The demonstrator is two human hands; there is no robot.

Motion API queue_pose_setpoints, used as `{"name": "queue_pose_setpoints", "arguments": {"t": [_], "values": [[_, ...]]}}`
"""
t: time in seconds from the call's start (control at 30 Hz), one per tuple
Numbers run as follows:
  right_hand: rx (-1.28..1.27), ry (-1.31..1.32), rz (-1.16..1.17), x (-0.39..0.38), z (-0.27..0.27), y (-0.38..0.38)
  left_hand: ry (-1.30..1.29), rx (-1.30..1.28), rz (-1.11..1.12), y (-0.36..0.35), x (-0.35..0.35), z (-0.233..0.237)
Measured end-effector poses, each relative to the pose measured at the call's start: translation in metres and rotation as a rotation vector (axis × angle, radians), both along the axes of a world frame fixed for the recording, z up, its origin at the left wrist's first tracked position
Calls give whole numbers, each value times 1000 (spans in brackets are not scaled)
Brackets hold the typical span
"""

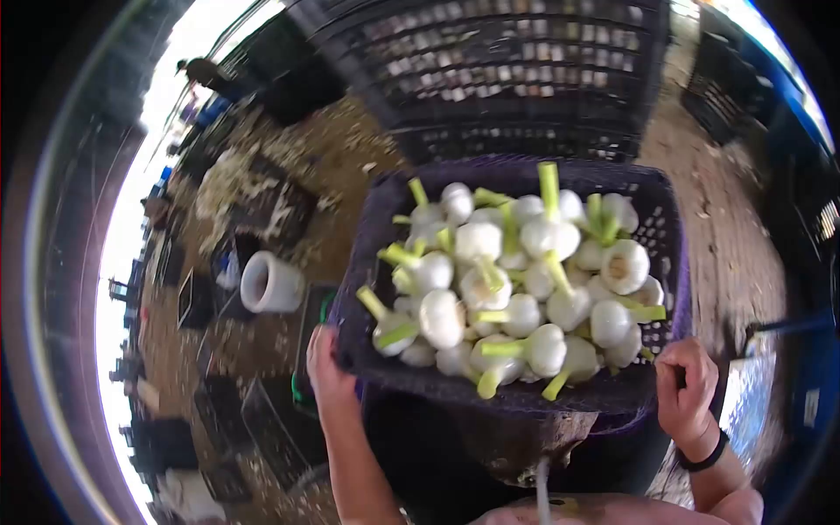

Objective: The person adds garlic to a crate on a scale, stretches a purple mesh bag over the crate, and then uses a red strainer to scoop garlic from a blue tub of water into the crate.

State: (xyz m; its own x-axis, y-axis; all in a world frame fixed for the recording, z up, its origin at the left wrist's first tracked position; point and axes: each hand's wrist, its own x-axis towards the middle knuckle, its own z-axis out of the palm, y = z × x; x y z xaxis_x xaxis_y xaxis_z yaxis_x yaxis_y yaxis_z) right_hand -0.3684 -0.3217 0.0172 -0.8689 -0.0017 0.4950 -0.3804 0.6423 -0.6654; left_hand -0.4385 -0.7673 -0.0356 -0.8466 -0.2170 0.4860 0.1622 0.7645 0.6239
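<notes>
A dark purple plastic crate (672, 254) full of white garlic bulbs (479, 240) is held in front of my body. Short green stems stick out from the bulbs at many angles. My left hand (331, 366) is at the crate's near left corner, its fingers partly hidden along the side. At the near right corner, my right hand (687, 385) has its fingers curled against the crate's edge. A dark band (705, 451) circles my right wrist.
Beyond the garlic rises a tall black slatted crate (516, 66). To the left are a white bucket (271, 282), dark crates (276, 420) and a heap of pale trimmings (232, 184). Scraps litter the brown floor (350, 131). Something blue (809, 350) stands at the far right.
</notes>
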Motion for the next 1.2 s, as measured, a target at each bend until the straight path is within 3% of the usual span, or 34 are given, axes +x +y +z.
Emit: {"name": "queue_pose_setpoints", "arguments": {"t": [0.07,0.13,0.23,0.3,0.33,0.43,0.63,0.77,0.8,0.87,0.93,1.03,1.2], "values": [[14,-36,-15,0,-1,0,-11,-81,-51,3,-11,8],[3,-39,-32,3,-4,1,-145,587,-17,9,-10,9],[20,-19,-25,4,-5,0,-358,819,72,-7,12,23],[19,-10,-4,3,-4,-1,-669,920,420,6,19,36],[26,7,1,3,-4,-1,-791,868,211,-24,24,-2],[-13,-31,-49,5,-1,0,-760,736,43,-3,26,32],[38,-12,-79,7,2,-3,-493,1144,-71,2,23,14],[92,-33,-155,7,3,-5,-394,1255,-235,-6,28,-1],[90,-41,-181,8,1,-6,-321,1301,-105,3,27,5],[113,-59,-227,10,1,-9,-281,1243,-305,-25,25,-1],[157,-94,-263,12,-2,-11,-282,1016,-366,-28,29,18],[158,-100,-247,13,-1,-14,-322,1287,-351,-22,19,36],[151,-149,-268,18,-3,-12,-249,1364,-708,-13,-9,76]]}}
